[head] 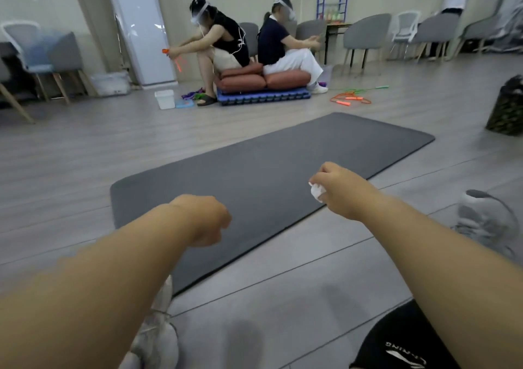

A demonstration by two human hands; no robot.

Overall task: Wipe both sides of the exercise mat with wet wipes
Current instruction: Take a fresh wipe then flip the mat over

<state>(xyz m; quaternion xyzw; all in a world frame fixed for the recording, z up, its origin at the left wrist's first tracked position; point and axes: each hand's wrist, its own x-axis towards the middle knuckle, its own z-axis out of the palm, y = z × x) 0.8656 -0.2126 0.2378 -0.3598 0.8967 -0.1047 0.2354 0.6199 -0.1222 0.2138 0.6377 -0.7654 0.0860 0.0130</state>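
Status: mat is rolled out fully flat on the floor, one face up, no curl or fold at any edge we can see. We're holding the wipe in our right hand, fingers curled round it and pinching it into a crumpled white wad that pokes out on the thumb side. Right hand hangs over the mat's near long edge, and we can't tell if it touches the surface. Left hand is over the near-left part of the mat, seen from the back, fingers tucked under into a fist. Nothing shows in it. Progress is hard to call: the top face reads uniform dark grey with no wet streaks or sheen, so we can't say whether it has been wiped. The wadded wipe suggests we're in or about to start a pass on this face, but that's our guess. Whichever face this is, the underside can't be reached without a flip, so we'd count at least one face as possibly open, and we can't tell which. Orientation: the long axis runs diagonally, from the short end near-left by us to the far end up-right. The far rounded corner points toward the dark bag, well apart from it. Short axis runs roughly across our reach.
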